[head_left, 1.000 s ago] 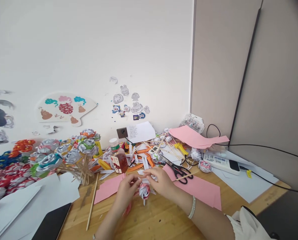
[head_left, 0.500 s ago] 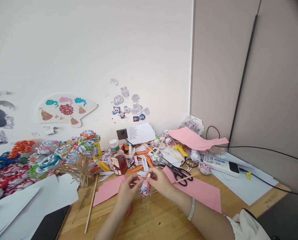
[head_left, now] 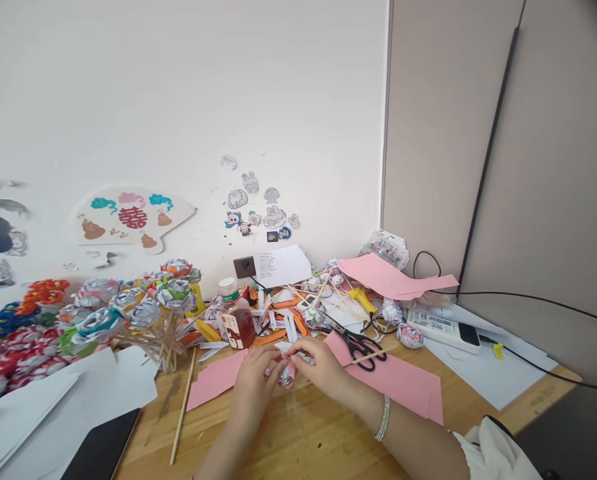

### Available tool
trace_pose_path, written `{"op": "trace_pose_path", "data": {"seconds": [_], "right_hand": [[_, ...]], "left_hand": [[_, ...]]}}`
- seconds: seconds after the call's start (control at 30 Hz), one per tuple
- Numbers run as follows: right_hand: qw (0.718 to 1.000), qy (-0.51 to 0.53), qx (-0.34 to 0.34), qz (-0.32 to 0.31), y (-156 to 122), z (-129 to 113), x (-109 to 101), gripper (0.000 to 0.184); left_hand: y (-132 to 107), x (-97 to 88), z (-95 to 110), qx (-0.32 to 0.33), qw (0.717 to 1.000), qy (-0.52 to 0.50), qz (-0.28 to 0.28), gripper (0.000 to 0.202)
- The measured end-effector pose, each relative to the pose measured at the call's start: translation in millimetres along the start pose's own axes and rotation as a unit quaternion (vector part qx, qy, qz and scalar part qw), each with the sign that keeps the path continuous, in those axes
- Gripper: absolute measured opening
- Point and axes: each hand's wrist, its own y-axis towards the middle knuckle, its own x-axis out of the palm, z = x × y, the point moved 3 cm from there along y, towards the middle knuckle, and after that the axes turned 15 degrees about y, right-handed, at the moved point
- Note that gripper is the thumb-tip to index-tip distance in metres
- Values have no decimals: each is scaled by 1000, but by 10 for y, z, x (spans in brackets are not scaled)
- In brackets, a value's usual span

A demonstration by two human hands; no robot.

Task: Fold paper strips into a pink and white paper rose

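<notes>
Between my two hands is a small pink and white paper flower (head_left: 287,377), partly covered by the fingers. My left hand (head_left: 259,375) is closed on its left side, fingertips pinching the paper near the top. From the right, my right hand (head_left: 318,365) pinches the same flower, its fingertips close to the left ones. A wooden stick (head_left: 371,356) lies just right of my right wrist, across black-handled scissors (head_left: 358,345). Pink paper sheets (head_left: 403,383) lie under the scissors, and another pink sheet (head_left: 218,380) is beside my left hand.
Paper flowers (head_left: 143,310) on sticks crowd the left. A capped bottle (head_left: 237,320) stands behind my hands amid paper scraps. A black phone (head_left: 103,447) and white sheets (head_left: 28,427) lie front left; a long stick (head_left: 183,407) is near them. A white power bank-like device (head_left: 443,330) with cable sits right.
My left hand has turned and moved slightly right over the flower, covering more of it. My right hand has shifted slightly, still pinching.
</notes>
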Motion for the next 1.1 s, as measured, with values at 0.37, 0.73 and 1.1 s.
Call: {"op": "trace_pose_path", "data": {"seconds": [0.37,0.73,1.1], "right_hand": [[999,33,15,-5,0,57,3,15],[997,69,18,-24,15,82,-26,12],[995,87,27,-41,22,117,-34,8]], "left_hand": [[-16,10,10,33,999,12,7,16],[8,-29,65,-5,999,-31,-30,11],[10,21,45,-71,991,-79,-86,11]]}}
